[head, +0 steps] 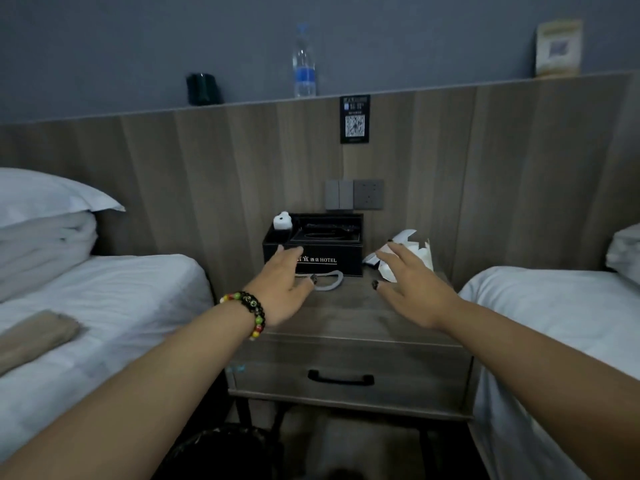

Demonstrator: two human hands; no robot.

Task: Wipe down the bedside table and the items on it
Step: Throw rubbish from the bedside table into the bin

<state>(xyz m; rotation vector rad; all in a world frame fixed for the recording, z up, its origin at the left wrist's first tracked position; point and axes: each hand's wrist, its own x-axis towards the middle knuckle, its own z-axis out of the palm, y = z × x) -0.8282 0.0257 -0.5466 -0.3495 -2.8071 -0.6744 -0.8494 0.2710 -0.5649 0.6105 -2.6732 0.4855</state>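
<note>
The wooden bedside table (346, 317) stands between two beds, with one drawer and a black handle. At its back sits a black hotel organiser box (332, 261) holding a small white item (282, 221). A grey looped band (332, 280) lies in front of the box. Crumpled white paper wrappers (415, 251) lie at the back right. My left hand (284, 285), with a beaded bracelet on the wrist, hovers open just before the box's left front. My right hand (412, 285) is spread open over the table's right side, next to the wrappers. Neither hand holds anything.
White beds flank the table; a folded tan cloth (38, 334) lies on the left bed (114, 306). On the headboard ledge stand a water bottle (304, 64), a dark cup (202, 89) and a card (557, 48). Wall switches (353, 195) sit behind the box. A dark bin (221, 448) is below.
</note>
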